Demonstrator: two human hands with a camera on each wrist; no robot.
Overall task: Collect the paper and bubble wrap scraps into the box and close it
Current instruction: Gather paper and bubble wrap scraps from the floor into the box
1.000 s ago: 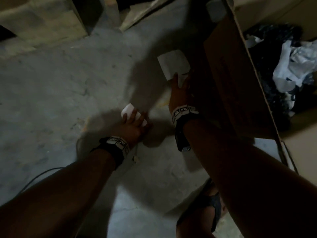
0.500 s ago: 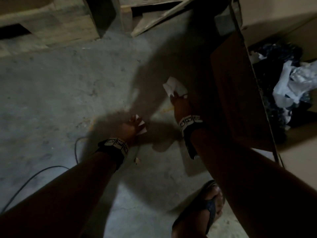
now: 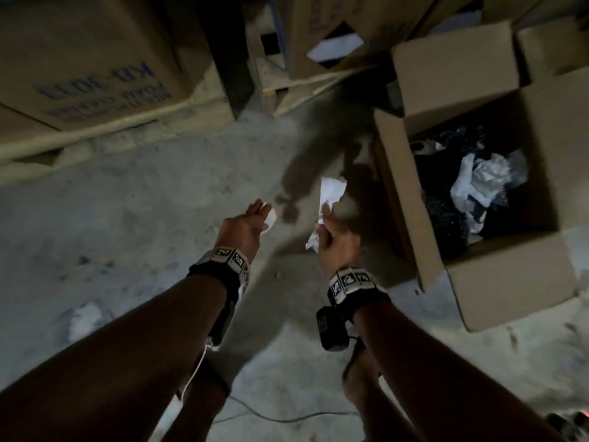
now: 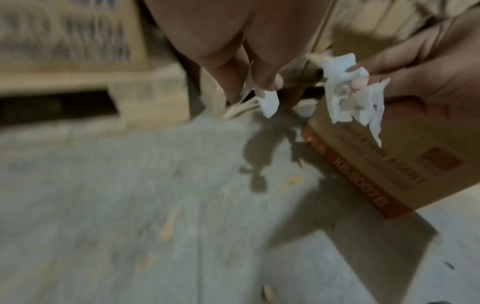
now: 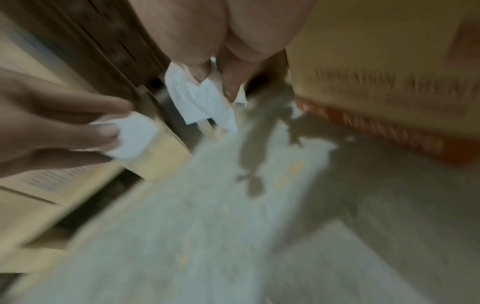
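My left hand (image 3: 255, 215) pinches a small white paper scrap (image 3: 271, 216) above the concrete floor; the left wrist view shows that scrap (image 4: 269, 103) hanging from my fingertips. My right hand (image 3: 331, 228) grips a larger crumpled white paper (image 3: 331, 193), which the right wrist view shows draped below the fingers as a white sheet (image 5: 202, 102). Both hands are raised, just left of the open cardboard box (image 3: 401, 199). Inside the box lie dark bubble wrap (image 3: 446, 215) and crumpled white paper (image 3: 478, 183). The box flaps stand open.
Large cartons (image 3: 89, 68) on wooden pallets (image 3: 271, 81) line the far side. A pale scrap (image 3: 84, 320) lies on the floor at the lower left. A thin cable (image 3: 287, 417) runs across the floor near my sandalled foot (image 3: 360, 378).
Both hands have lifted off the floor with their paper scraps and moved up toward the box. The head view has risen and swung, so the whole open box now shows.
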